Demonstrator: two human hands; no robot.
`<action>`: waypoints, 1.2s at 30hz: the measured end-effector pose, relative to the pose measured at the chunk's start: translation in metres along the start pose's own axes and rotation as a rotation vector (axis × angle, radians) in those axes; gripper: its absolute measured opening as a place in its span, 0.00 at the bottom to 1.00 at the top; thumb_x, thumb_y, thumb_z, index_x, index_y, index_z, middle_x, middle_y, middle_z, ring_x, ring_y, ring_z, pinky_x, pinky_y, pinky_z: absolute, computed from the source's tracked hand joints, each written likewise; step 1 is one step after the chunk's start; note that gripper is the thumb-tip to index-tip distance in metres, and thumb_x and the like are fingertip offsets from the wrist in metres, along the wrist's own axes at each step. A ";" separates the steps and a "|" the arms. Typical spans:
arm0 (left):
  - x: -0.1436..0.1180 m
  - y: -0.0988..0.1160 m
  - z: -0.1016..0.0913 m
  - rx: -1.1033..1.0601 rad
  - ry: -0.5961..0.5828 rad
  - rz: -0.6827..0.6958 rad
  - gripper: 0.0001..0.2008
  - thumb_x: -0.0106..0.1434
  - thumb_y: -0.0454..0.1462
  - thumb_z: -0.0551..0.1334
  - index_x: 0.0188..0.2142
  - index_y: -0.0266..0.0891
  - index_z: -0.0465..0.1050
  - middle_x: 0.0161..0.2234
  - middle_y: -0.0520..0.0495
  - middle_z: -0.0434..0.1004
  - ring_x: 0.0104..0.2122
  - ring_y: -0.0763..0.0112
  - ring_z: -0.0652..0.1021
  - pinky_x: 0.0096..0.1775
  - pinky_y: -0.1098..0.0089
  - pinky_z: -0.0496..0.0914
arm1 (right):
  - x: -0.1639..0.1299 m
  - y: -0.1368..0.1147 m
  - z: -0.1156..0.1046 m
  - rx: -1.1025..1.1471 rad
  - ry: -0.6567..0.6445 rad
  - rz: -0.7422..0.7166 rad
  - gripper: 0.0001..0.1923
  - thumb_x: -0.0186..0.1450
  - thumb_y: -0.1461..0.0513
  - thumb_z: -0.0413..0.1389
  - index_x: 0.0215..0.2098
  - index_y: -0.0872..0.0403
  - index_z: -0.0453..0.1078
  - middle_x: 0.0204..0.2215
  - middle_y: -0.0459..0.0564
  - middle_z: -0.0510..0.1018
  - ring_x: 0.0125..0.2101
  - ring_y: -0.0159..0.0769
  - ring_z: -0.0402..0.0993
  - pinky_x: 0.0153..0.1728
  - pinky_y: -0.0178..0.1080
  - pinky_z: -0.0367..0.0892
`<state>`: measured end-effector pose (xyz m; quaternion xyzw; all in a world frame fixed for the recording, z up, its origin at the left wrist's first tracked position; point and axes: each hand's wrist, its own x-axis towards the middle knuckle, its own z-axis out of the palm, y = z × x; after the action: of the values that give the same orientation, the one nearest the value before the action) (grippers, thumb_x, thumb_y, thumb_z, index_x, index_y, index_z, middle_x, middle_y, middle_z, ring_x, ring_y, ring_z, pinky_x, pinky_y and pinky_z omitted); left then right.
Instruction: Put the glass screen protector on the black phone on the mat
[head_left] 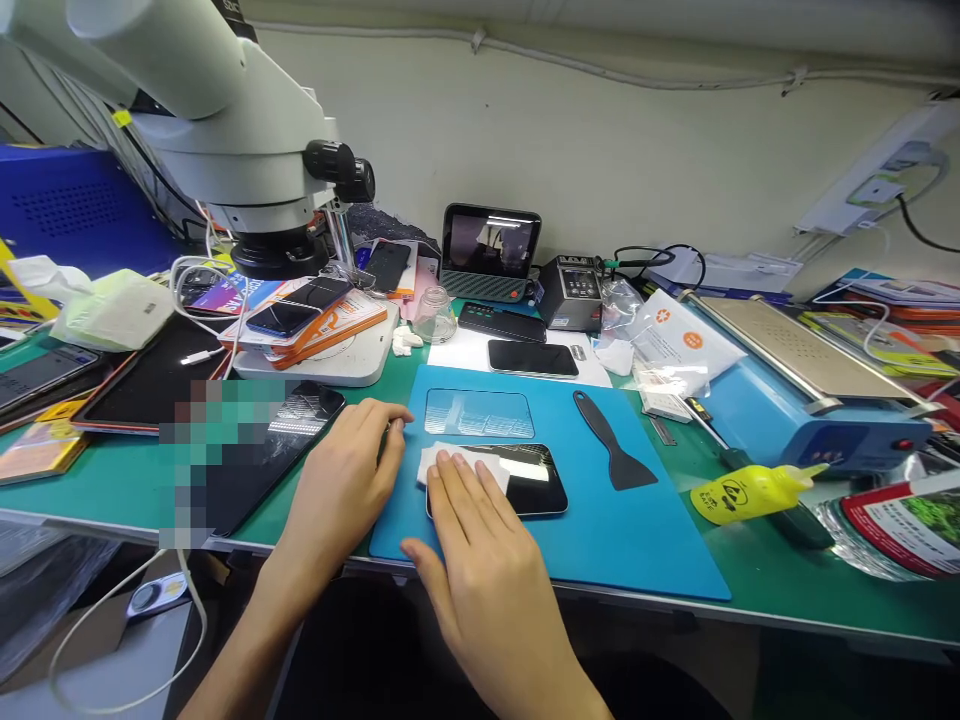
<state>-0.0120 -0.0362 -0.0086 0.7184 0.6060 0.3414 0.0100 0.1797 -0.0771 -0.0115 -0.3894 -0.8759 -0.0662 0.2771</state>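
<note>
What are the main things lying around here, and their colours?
Flat rectangular mat: one, blue, on table
Glossy rectangular phone on mat: one, black, centre
Flat wipe: one, white, on that phone
Thin rectangular panel: one, clear, black-rimmed, behind phone
Flat scraper: one, black, mat's right
Bulky microscope: one, white, left
Squeeze bottle: one, yellow, table's right
Small display: one, dark, by wall
Left hand: one, bare, at mat's left edge
Right hand: one, bare, flat on wipe

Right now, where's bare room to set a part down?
Best: near-right part of the blue mat, bordered by the black scraper, the phone under the right hand, and the mat's front edge. Narrower: between the clear panel and scraper handle. Crowded: the microscope base, and around the yellow ESD bottle.
</note>
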 end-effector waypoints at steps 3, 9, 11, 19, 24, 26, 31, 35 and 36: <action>0.000 0.001 0.000 -0.003 -0.001 -0.006 0.08 0.79 0.36 0.53 0.48 0.42 0.71 0.44 0.47 0.79 0.47 0.58 0.78 0.49 0.60 0.69 | -0.022 -0.001 -0.012 -0.019 0.036 -0.064 0.25 0.79 0.56 0.54 0.66 0.67 0.72 0.67 0.61 0.74 0.67 0.50 0.72 0.69 0.48 0.69; 0.000 0.000 0.000 -0.003 -0.002 -0.012 0.09 0.79 0.37 0.53 0.48 0.42 0.72 0.45 0.47 0.79 0.47 0.57 0.78 0.50 0.59 0.69 | -0.009 0.010 -0.010 -0.029 -0.013 0.003 0.25 0.80 0.56 0.50 0.66 0.65 0.72 0.66 0.59 0.75 0.66 0.50 0.74 0.69 0.51 0.69; 0.000 0.000 0.000 0.001 -0.005 -0.012 0.09 0.79 0.37 0.53 0.48 0.42 0.72 0.45 0.46 0.79 0.48 0.56 0.78 0.50 0.58 0.69 | 0.004 0.014 -0.005 -0.025 -0.033 0.040 0.27 0.81 0.55 0.47 0.67 0.66 0.71 0.66 0.61 0.76 0.66 0.50 0.74 0.69 0.52 0.69; 0.001 0.000 0.000 0.008 -0.013 -0.025 0.09 0.79 0.38 0.52 0.48 0.43 0.72 0.44 0.46 0.80 0.48 0.56 0.78 0.50 0.58 0.69 | -0.035 0.009 -0.025 -0.030 0.012 -0.039 0.26 0.78 0.55 0.54 0.66 0.66 0.72 0.67 0.61 0.74 0.67 0.51 0.73 0.68 0.50 0.70; 0.000 0.000 -0.001 0.009 -0.023 -0.031 0.10 0.80 0.39 0.52 0.48 0.44 0.72 0.45 0.46 0.80 0.48 0.55 0.78 0.50 0.58 0.69 | -0.027 0.019 -0.021 -0.022 -0.012 0.028 0.26 0.79 0.55 0.53 0.67 0.64 0.71 0.68 0.59 0.74 0.67 0.50 0.72 0.70 0.50 0.69; 0.000 0.001 -0.001 0.013 -0.022 -0.034 0.10 0.79 0.39 0.52 0.48 0.44 0.72 0.45 0.46 0.80 0.49 0.55 0.78 0.50 0.58 0.69 | -0.012 0.025 -0.014 -0.018 -0.024 0.068 0.27 0.80 0.54 0.51 0.67 0.65 0.71 0.67 0.61 0.74 0.67 0.51 0.73 0.70 0.52 0.69; 0.000 0.001 -0.002 0.022 -0.030 -0.035 0.10 0.79 0.39 0.52 0.48 0.44 0.72 0.46 0.46 0.80 0.49 0.55 0.78 0.50 0.58 0.69 | -0.009 0.027 -0.012 -0.044 -0.027 0.073 0.28 0.80 0.53 0.50 0.67 0.67 0.70 0.67 0.62 0.74 0.67 0.53 0.73 0.68 0.54 0.71; 0.000 0.000 -0.001 0.028 -0.049 -0.040 0.10 0.79 0.40 0.52 0.48 0.45 0.72 0.46 0.46 0.80 0.49 0.55 0.78 0.50 0.58 0.69 | -0.043 0.020 -0.030 -0.113 -0.024 -0.018 0.28 0.78 0.55 0.54 0.68 0.68 0.69 0.68 0.63 0.73 0.68 0.52 0.71 0.68 0.52 0.70; 0.000 0.000 -0.001 0.029 -0.051 -0.041 0.10 0.79 0.40 0.51 0.48 0.45 0.72 0.46 0.46 0.80 0.48 0.55 0.78 0.50 0.58 0.69 | -0.048 0.021 -0.033 -0.125 -0.028 -0.031 0.28 0.78 0.56 0.54 0.68 0.68 0.69 0.68 0.63 0.73 0.68 0.51 0.71 0.69 0.51 0.70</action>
<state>-0.0123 -0.0365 -0.0071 0.7145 0.6249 0.3138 0.0221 0.2351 -0.1051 -0.0119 -0.3932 -0.8798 -0.1196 0.2390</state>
